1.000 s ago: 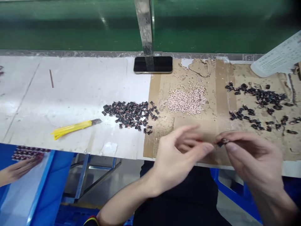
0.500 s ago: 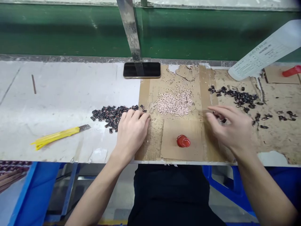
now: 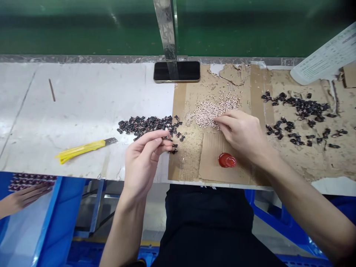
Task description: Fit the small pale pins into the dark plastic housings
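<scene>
My two hands work well apart over the desk [image 3: 91,92], the left hand [image 3: 143,159] raised at the near edge of a dark heap of small black pieces [image 3: 144,125], thumb and forefinger drawn close; whether they are clamped on a piece, I cannot tell. My right hand [image 3: 244,137] has crossed from the cardboard's right side within the last half second, and its fingertips now dip into the scatter of tiny pale pieces [image 3: 208,113]; their grip is hidden too. The left has meanwhile come up off the black heap, so each hand is now at a different supply, which I read as a picking-up moment. Just below my right hand a small red container [image 3: 224,159] sits on the cardboard [image 3: 211,167]. Farther right lie more black pieces [image 3: 306,106], loosely strewn, with a translucent bottle [image 3: 319,59] behind them. To the left rests a yellow knife [image 3: 83,150], blade toward the heap; a phone [image 3: 177,71] lies at the back, and a co-worker's hand [image 3: 25,198] shows at far left.
</scene>
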`<action>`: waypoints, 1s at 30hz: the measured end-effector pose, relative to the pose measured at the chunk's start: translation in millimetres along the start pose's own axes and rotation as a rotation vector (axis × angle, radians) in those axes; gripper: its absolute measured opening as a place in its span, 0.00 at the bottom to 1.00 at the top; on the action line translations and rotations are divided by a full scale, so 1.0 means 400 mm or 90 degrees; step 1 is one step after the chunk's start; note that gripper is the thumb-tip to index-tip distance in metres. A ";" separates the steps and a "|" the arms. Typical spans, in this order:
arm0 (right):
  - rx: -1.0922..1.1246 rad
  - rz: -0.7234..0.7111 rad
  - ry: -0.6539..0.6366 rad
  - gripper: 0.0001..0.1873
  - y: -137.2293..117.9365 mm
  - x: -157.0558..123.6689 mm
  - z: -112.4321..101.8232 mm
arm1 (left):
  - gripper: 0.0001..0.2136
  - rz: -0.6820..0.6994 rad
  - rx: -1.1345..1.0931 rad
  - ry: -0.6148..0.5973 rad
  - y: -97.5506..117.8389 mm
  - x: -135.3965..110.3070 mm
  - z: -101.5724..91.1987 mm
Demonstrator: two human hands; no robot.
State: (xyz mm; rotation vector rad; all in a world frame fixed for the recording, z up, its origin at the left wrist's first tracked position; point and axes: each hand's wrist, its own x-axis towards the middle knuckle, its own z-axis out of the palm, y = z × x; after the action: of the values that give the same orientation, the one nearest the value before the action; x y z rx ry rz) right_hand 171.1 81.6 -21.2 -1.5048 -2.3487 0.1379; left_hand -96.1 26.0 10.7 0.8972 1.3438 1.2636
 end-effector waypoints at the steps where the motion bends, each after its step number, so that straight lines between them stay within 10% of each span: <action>1: 0.004 0.005 0.004 0.14 0.001 0.001 0.000 | 0.05 -0.039 -0.045 0.012 0.001 -0.010 -0.004; 14: 0.334 0.227 0.177 0.09 0.009 0.002 -0.018 | 0.05 0.022 0.020 -0.074 -0.004 -0.063 0.108; 30: 0.745 0.329 0.118 0.10 0.001 -0.049 -0.078 | 0.04 0.000 -0.004 -0.210 -0.015 -0.042 0.216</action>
State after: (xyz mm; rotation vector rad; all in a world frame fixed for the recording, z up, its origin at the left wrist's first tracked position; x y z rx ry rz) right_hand 189.2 61.2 3.1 -1.2942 -1.1964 1.1833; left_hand -8.2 26.1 16.0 1.0493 1.0780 1.0642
